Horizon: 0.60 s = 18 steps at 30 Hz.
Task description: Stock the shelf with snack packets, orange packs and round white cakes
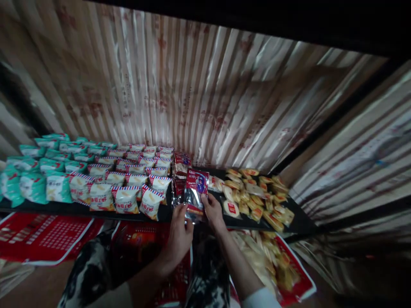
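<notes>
Grip condition: the left hand [180,234] pinches the lower left part of a red packet [196,187], and the right hand [213,212] pinches its right edge, thumb on the front face. Relative to the grip, the red packet lies between the two hands and extends beyond the fingertips, its printed panel uppermost and a clear, shiny section below. Whether it touches the black shelf [303,220] cannot be determined. Just behind and to the left, similar packets [182,160] are grouped on the shelf. Left of these, white bags [126,200] are arranged in rows; teal bags [33,187] occupy the far left. Right of the grip, yellow packs [256,200] lie in a loose pile. Below the shelf edge are red printed bags [51,239]. Striped sheeting [176,85] rises behind the shelf.
</notes>
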Motion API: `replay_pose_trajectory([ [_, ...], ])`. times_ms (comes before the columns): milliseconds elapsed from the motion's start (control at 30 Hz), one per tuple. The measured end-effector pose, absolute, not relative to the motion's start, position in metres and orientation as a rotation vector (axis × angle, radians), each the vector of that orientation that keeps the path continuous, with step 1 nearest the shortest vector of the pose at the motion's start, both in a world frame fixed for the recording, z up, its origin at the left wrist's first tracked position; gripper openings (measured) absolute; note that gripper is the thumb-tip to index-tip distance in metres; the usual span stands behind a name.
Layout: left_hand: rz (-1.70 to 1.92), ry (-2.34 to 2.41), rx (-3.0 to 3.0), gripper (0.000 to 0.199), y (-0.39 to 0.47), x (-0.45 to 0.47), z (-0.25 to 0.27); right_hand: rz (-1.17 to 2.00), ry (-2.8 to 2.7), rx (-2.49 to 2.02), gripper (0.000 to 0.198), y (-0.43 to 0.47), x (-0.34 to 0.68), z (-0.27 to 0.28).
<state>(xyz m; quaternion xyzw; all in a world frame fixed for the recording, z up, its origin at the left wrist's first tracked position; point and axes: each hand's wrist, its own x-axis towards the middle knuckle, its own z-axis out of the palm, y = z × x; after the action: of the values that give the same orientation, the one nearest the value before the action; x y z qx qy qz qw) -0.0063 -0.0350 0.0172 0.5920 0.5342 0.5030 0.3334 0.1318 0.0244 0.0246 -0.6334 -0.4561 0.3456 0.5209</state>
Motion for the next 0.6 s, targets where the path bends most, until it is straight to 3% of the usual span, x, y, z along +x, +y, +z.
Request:
replay_pose_trajectory([
  [333,1.16,1.656,1.534,0.05,0.039,0.012,0.041,0.585,-1.359,-1.795,0.037,0.115,0.13,0.021],
  [600,1.114,1.784,1.617,0.048,0.066,0.016,0.03,0.355,-1.561,-2.009,0.033,0.142,0.117,0.019],
])
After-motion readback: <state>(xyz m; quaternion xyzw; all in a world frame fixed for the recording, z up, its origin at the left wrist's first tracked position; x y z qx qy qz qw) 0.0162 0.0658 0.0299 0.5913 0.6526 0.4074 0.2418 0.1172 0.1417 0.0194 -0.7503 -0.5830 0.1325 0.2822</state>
